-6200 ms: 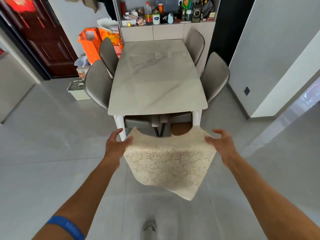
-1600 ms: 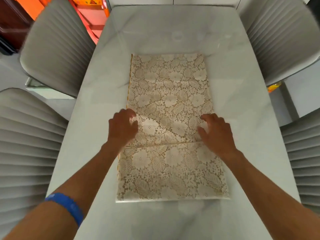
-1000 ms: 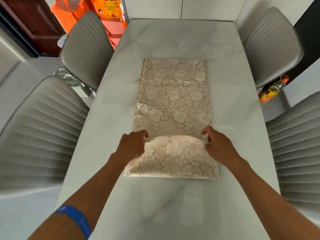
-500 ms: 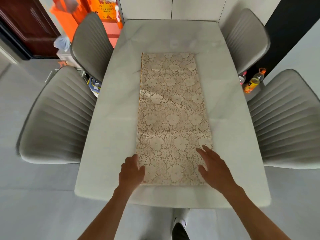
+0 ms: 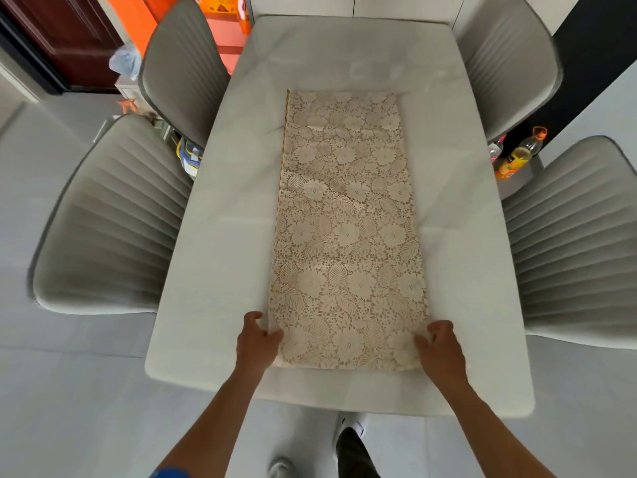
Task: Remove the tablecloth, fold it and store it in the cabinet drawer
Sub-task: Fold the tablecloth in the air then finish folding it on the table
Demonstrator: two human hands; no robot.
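Note:
A cream lace tablecloth [image 5: 348,229] with a flower pattern lies folded into a long narrow strip down the middle of the white marble table [image 5: 220,236]. Its near end stops a little short of the table's front edge. My left hand [image 5: 258,341] pinches the near left corner between thumb and fingers. My right hand [image 5: 438,350] grips the near right corner, where the cloth bunches slightly under the fingers. The rest of the strip lies flat. No cabinet drawer is in view.
Two grey ribbed chairs [image 5: 113,222] stand along the left side and two more chairs [image 5: 572,243] along the right. Bottles [image 5: 517,157] stand on the floor at the right. Orange bags [image 5: 220,15] and a dark door [image 5: 62,36] are at the far left.
The cloth was carried to the table and laid out as a strip. In the last half second both hands slid from lying flat on the near end outward to its corners and closed on them.

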